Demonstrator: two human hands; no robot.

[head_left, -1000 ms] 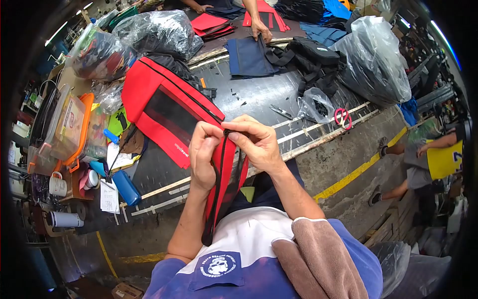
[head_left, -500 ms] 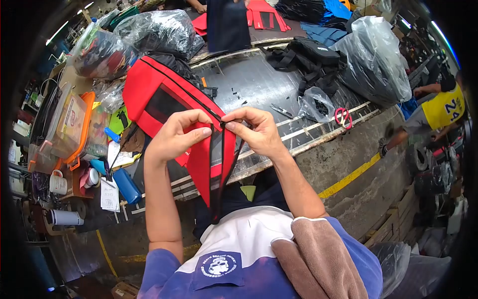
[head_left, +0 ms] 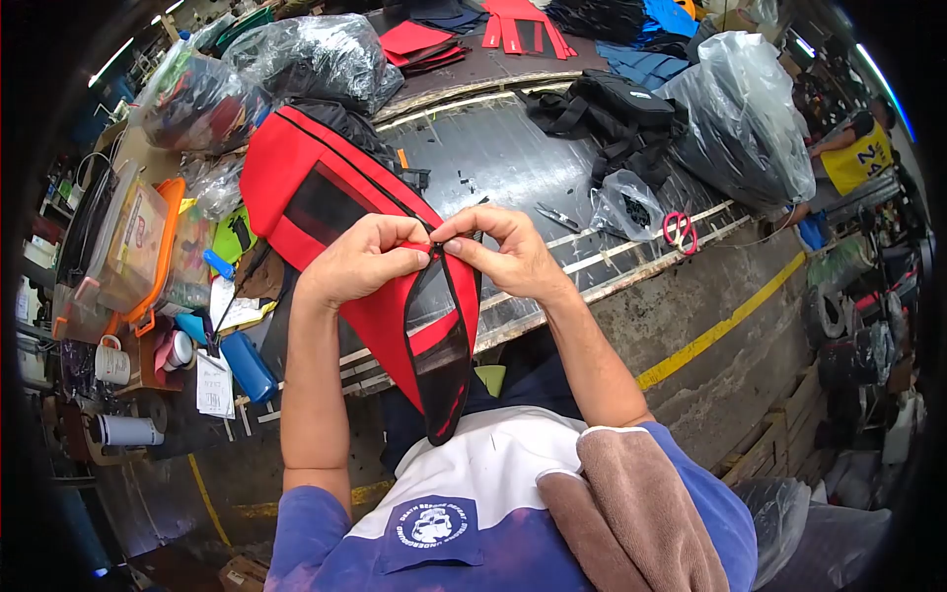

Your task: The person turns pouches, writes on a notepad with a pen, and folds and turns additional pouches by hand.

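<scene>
A red fabric panel (head_left: 266, 178) with black mesh windows and black zipper tape (head_left: 360, 168) along its edge lies across the table and hangs down toward my lap. My left hand (head_left: 365, 261) pinches the panel's zipper edge between thumb and fingers. Close beside it, my right hand (head_left: 513, 259) pinches the same zipper edge from the other side. A small dark part shows between the fingertips; whether it is a slider cannot be made out. Below the hands, the panel's loose end spreads apart and shows its mesh.
Pink-handled scissors (head_left: 679, 232), small snips (head_left: 558, 217) and a clear bag of black pieces (head_left: 628, 207) lie right on the table (head_left: 444, 148). Black bags (head_left: 621, 109) sit behind. Plastic bins (head_left: 133, 237) and a blue case (head_left: 249, 367) stand left. Another person in yellow (head_left: 856, 163) is at far right.
The hanging end of the red panel has spread open, showing more mesh. Both hands stay close together. A co-worker's hands and dark fabric have left the table's far edge.
</scene>
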